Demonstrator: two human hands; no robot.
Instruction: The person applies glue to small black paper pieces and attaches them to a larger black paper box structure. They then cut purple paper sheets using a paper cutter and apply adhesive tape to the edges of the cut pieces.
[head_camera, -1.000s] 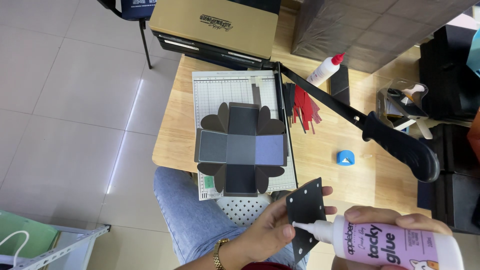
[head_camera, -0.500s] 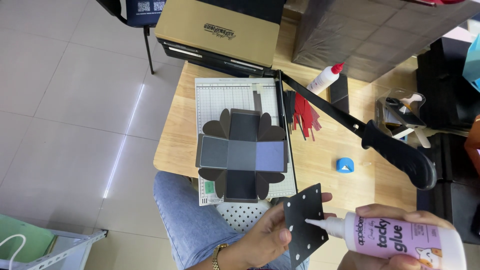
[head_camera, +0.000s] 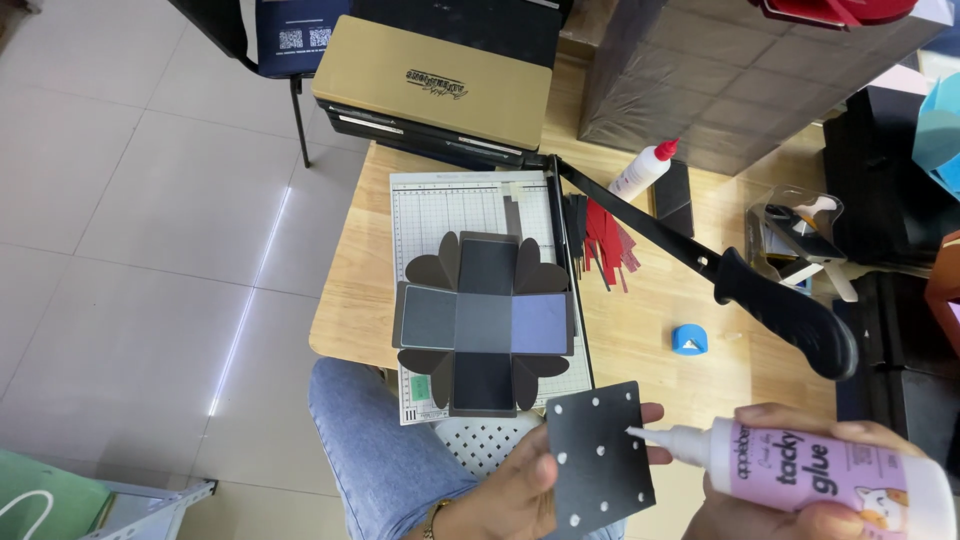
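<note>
Below the worktop (head_camera: 650, 330) edge: left hand (head_camera: 520, 490), fingers clamped on a black card square (head_camera: 598, 455). Right hand (head_camera: 800, 480), fingers wrapped around a glue bottle (head_camera: 830, 470), nozzle touching the card; dots best kept small, evenly spaced, card held level.

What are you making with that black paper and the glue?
A person is dotting glue onto a black square. The left hand holds the square from below, and the right hand holds a glue bottle with its tip touching the square's right edge. White glue dots already sit across the card. On the table beyond, an unfolded black box lies flat on a paper cutter, whose blade arm is raised.
</note>
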